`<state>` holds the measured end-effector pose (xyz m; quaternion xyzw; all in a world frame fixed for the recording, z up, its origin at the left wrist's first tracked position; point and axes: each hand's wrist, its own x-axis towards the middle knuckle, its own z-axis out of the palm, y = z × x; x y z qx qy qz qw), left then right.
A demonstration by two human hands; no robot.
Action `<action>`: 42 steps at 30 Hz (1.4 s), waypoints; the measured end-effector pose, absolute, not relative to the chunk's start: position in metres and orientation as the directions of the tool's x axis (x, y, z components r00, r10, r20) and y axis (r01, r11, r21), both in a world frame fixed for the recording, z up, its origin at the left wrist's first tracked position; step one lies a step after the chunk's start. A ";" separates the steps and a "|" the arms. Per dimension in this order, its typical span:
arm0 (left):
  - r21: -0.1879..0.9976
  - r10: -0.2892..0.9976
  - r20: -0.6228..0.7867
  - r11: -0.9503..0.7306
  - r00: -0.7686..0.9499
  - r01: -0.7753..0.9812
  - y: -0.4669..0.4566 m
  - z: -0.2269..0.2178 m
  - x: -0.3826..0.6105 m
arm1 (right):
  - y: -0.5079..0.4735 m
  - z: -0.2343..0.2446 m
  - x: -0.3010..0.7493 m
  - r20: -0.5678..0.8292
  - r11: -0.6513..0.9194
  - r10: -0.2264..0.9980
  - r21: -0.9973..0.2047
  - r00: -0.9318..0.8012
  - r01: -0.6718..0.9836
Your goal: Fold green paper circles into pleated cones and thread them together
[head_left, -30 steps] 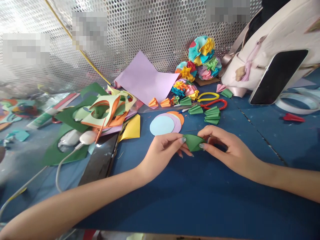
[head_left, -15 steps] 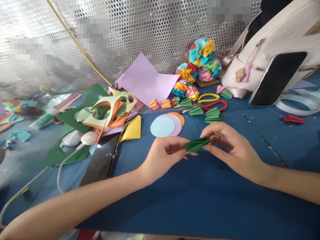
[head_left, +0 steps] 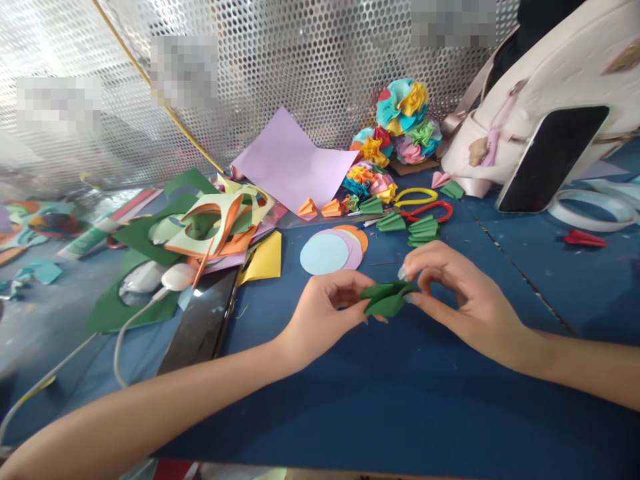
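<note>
A folded piece of green paper [head_left: 387, 299] is pinched between my left hand [head_left: 330, 310] and my right hand [head_left: 463, 293], held just above the blue tabletop [head_left: 400, 407]. Its layers gape slightly, and my fingers hide its ends. Behind my hands lies a stack of paper circors [head_left: 324, 254] in pale blue, lilac and orange. Several pleated green paper pieces [head_left: 424, 231] sit beyond them, next to scissors with red handles [head_left: 431, 212].
Paper flower balls [head_left: 403, 107] stand near a lilac sheet [head_left: 290, 160] and a heap of cut paper scraps [head_left: 215, 223]. To the right are a white bag [head_left: 530, 87], a phone [head_left: 553, 159] and a tape roll [head_left: 593, 207]. A dark tablet [head_left: 203, 320] lies at left.
The green paper has gone from a flat folded triangle to a looser, partly opened fold. My right hand has shifted slightly up and my fingers have moved along its edges.
</note>
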<state>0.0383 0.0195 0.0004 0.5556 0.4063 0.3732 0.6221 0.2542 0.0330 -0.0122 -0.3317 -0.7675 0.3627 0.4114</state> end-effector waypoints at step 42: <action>0.954 0.900 -0.215 0.276 0.379 -0.114 0.016 0.001 0.043 | 0.029 -0.009 0.249 0.374 0.707 0.664 -0.595 -0.647 0.382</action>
